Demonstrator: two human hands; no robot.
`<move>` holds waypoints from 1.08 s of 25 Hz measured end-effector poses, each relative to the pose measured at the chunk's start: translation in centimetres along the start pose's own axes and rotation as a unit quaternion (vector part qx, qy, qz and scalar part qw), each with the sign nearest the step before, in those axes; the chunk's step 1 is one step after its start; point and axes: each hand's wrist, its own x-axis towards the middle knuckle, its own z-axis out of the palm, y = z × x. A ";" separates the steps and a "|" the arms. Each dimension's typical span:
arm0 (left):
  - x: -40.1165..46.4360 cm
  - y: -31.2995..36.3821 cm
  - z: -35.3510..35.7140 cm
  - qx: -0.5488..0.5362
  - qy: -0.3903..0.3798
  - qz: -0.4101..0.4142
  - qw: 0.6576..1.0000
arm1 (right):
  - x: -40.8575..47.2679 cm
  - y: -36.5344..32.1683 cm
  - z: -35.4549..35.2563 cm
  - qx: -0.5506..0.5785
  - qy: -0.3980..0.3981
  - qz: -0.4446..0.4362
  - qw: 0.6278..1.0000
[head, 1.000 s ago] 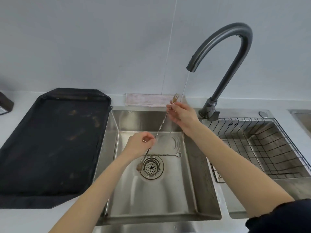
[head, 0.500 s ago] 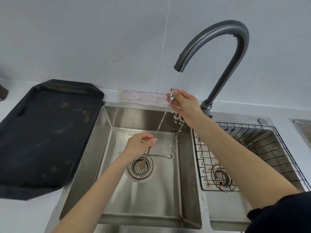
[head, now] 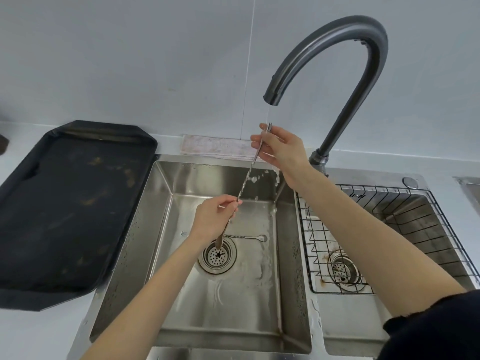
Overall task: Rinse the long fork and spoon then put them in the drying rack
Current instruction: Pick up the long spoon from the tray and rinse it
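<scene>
Two utensils in view. One, a long twisted-stem fork (head: 249,175), is held slanted over the left basin (head: 291,255): fork tines up top, right under the tap (head: 337,61) spout, a spoon-like bowl at the low end above the drain (head: 217,255). Right hand (head: 281,149) pinches the upper stem just below the tines; left hand (head: 213,216) is closed round the lower stem, fingers curled. Thin stream of water falls from the spout onto the tines and right fingers; splashes and droplets below the right hand, against the basin's back wall and right corner. Second utensil, a long spoon (head: 246,237) with the same twisted stem, lies flat on the basin floor behind the drain, bowl pointing right, its left part hidden by the left wrist. Wire rack (head: 389,216) sits in the right basin, well apart from both. Folded cloth (head: 220,149) on the ledge behind the left basin. Dark tray (head: 67,203) on the counter to the left, edge just beside the sink rim
</scene>
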 end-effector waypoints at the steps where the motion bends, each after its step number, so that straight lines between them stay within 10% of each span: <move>1: 0.0 0.2 -0.1 -0.001 0.000 0.000 1.000 | 0.0 0.2 0.2 -0.009 0.005 0.001 1.000; 15: 0.3 4.5 -2.8 -0.244 -0.227 -0.003 0.943 | -0.7 7.2 -1.7 -0.252 -0.064 0.040 0.965; 27: 4.6 7.6 -0.3 0.001 -0.054 0.059 0.997 | -3.6 11.9 -4.3 -0.434 -0.065 0.007 0.898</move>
